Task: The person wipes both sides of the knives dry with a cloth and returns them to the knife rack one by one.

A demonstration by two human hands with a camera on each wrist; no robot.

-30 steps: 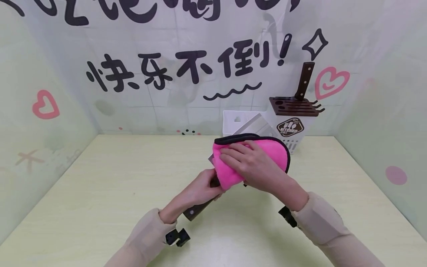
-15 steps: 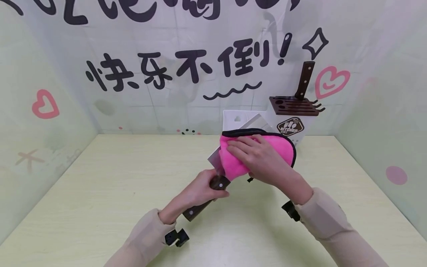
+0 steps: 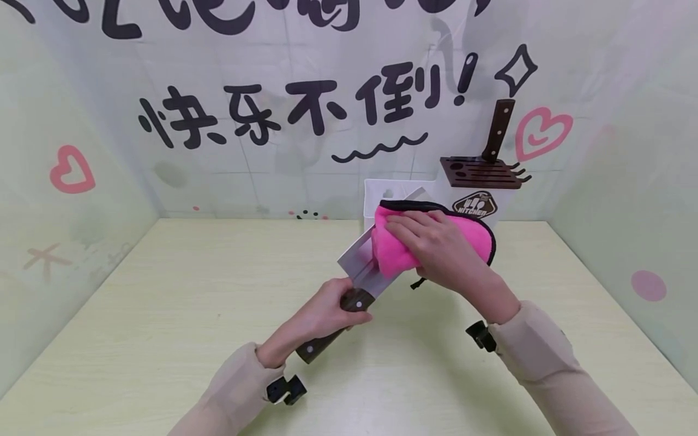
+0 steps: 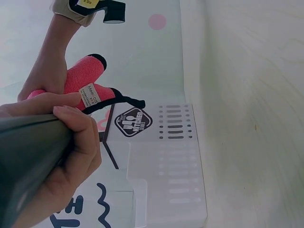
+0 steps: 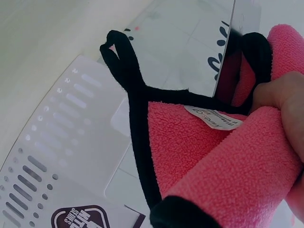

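Note:
My left hand (image 3: 329,309) grips the dark wooden handle (image 3: 322,345) of a cleaver, whose broad steel blade (image 3: 362,260) slants up and to the right. A folded pink cloth (image 3: 389,248) with black edging lies over the upper part of the blade, hiding much of it. From above, my right hand (image 3: 442,248) holds this cloth, fingers bent over it. In the right wrist view the cloth (image 5: 237,166) is bunched in the hand, with a white label (image 5: 213,118) and a black hanging loop, and the blade stands right beside it.
Behind the cloth stands a white knife holder (image 3: 504,203) with a brown slotted top (image 3: 480,174). One brown-handled knife (image 3: 498,130) is in it. A pale wooden table (image 3: 191,303) lies below, and printed sheets (image 3: 305,181) wall the back and sides.
My right hand and the cloth have slid up and to the right along the blade, uncovering the blade near the handle. The left hand and cleaver have stayed nearly in place.

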